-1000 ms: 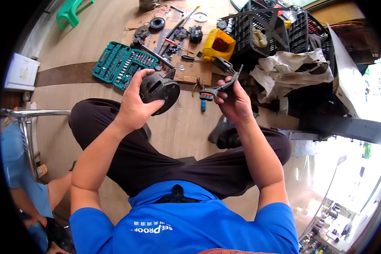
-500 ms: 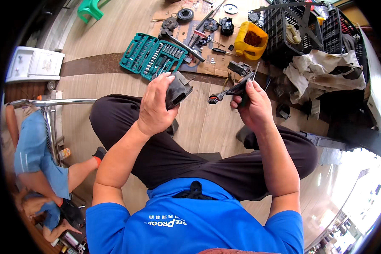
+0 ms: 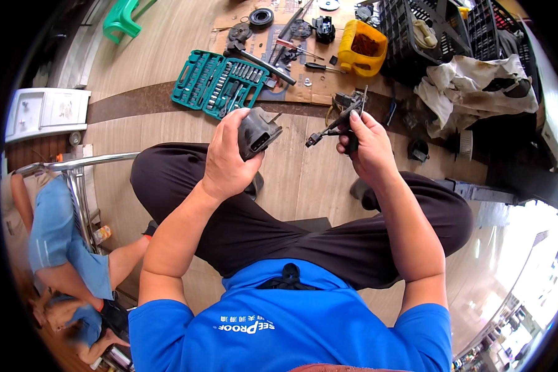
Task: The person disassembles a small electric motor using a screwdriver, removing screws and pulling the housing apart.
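Note:
My left hand [image 3: 224, 162] is wrapped round a dark grey, dusty housing [image 3: 252, 131] with a rectangular socket on its right-facing side and a thin prong at its top. In my right hand [image 3: 373, 147] is a black cable with a small plug [image 3: 314, 139] at its end, pointing left toward the housing. A thin metal shaft [image 3: 365, 98] also rises from that hand, and a dark rounded piece, perhaps its handle, shows under the fingers. The plug and the housing are apart. Just beyond the right hand lies a metal part with wires [image 3: 348, 100], partly hidden.
A green socket set [image 3: 219, 84] lies unfolded ahead. Behind it, cardboard [image 3: 319, 93] bears a screwdriver [image 3: 323, 67] and loose parts. A yellow cut-open jug [image 3: 357, 69], black crates [image 3: 409, 37] and a whitish cloth [image 3: 471, 93] are to the right. Another person's leg [image 3: 127, 260] is at left.
The plug has tilted and shifted slightly, and my right hand has moved a little left. My left hand still grips the housing. The background has shifted slightly with the view.

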Motion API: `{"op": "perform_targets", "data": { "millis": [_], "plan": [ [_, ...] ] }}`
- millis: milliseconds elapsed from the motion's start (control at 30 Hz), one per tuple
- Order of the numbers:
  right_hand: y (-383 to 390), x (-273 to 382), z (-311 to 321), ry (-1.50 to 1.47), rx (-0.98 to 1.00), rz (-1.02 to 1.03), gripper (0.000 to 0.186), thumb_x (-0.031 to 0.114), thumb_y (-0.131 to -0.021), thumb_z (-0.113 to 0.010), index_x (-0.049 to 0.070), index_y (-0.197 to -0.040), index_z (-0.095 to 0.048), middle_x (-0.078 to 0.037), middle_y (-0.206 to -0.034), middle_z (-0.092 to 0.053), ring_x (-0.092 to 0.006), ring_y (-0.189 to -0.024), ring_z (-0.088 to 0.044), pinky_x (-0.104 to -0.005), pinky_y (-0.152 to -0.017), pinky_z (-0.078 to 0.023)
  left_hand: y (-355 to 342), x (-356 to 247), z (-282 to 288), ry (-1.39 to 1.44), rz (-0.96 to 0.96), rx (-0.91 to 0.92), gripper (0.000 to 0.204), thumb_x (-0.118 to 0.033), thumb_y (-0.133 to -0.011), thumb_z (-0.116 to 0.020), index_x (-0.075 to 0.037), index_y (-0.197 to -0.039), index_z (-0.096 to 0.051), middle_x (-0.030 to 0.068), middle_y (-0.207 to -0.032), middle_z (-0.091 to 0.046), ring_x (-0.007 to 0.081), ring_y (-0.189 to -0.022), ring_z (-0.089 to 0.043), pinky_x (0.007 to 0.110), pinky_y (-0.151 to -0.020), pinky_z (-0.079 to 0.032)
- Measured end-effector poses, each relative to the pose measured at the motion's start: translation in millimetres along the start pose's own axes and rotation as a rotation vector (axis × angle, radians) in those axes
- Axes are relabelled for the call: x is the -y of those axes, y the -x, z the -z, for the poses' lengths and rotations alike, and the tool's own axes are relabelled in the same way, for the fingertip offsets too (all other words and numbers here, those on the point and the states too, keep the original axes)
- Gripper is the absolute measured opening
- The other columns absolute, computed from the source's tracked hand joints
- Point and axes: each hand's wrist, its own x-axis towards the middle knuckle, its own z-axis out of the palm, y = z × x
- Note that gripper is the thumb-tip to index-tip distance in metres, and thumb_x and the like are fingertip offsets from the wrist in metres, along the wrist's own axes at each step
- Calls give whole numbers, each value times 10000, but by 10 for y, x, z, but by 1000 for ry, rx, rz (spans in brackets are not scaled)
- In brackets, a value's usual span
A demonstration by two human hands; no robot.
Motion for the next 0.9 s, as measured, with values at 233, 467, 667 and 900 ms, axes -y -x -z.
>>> {"op": "perform_targets", "data": {
  "millis": [233, 467, 667, 900],
  "plan": [
    [11, 0, -30, 38, 15, 14, 197, 220, -1062, -545, 51, -980, -604, -27, -856, -618, -99, -645, -527, -289, -585, -496, 14, 40, -17, -18, -23, -20, 821, 18, -682, -795, -20, -1402, -401, 240, -1321, -548, 435, -1251, -537, 458, -1055, -446],
    [12, -19, -21, 53, 3, 22, 183, 214, -1054, -559, 58, -971, -609, -9, -842, -603, -87, -634, -523, -271, -572, -489, 19, 10, -17, 215, 125, -1, 857, 25, -732, -807, -38, -1455, -350, 186, -1375, -539, 282, -1252, -571, 390, -1067, -448],
    [-2, -19, 8, 111, 29, 19, 166, 212, -1060, -547, 62, -1015, -603, -14, -880, -606, -92, -665, -526, -274, -606, -494, -35, -23, -5, 403, 235, -6, 850, 44, -733, -789, -43, -1446, -335, 193, -1341, -545, 247, -1208, -578, 363, -1037, -474],
    [-10, -30, 31, 144, 32, 24, 162, 203, -1058, -549, 60, -1008, -607, -15, -873, -610, -88, -662, -539, -263, -598, -500, -74, 26, 14, 523, 379, -21, 844, 41, -751, -774, -19, -1454, -310, 172, -1346, -524, 226, -1206, -566, 354, -1044, -477]
  ]
}}
